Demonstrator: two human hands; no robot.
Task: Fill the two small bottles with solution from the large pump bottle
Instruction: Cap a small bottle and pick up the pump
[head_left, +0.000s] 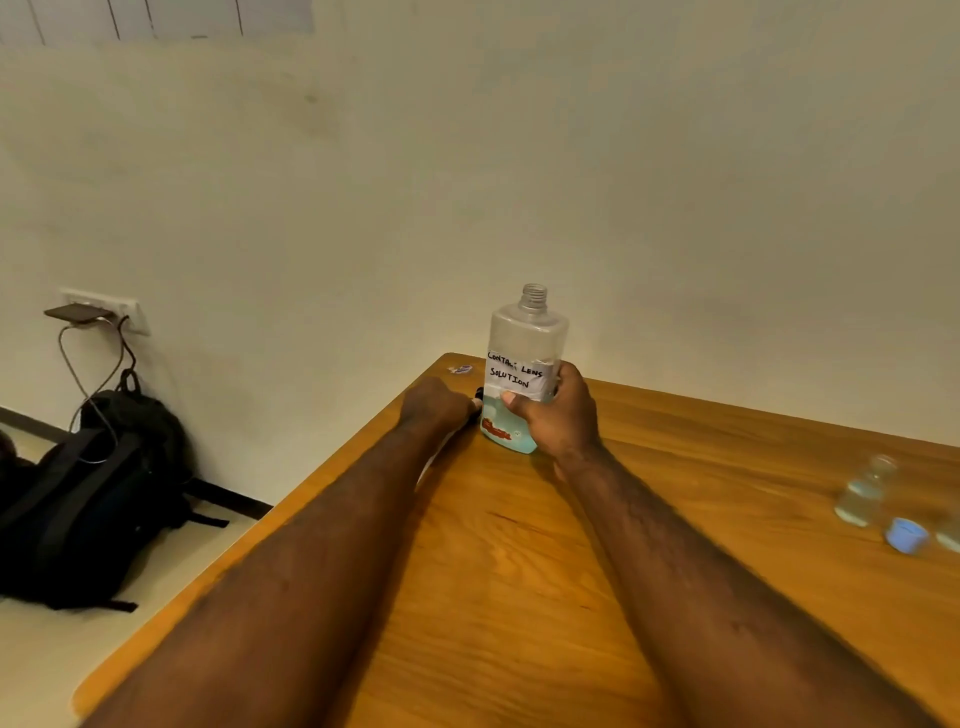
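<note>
Large bottle uncapped and held upright at the far end of the table

The right hand (556, 415) grasps the large bottle (524, 332) round its lower half; it stands on the wooden table (519, 571) near the far left corner, neck open, with a handwritten label reading "contact lens solution". The left hand (436, 402), just left of the bottle, lies knuckles-up with fingers curled round a small dark object (478, 400), mostly hidden. Well apart at the right edge, blurred: a small clear bottle (865, 491) holding liquid, a blue cap (906, 535) beside it, and a second bottle (950, 535) cut off by the frame. A black backpack (93, 499) lies on the floor, left
</note>
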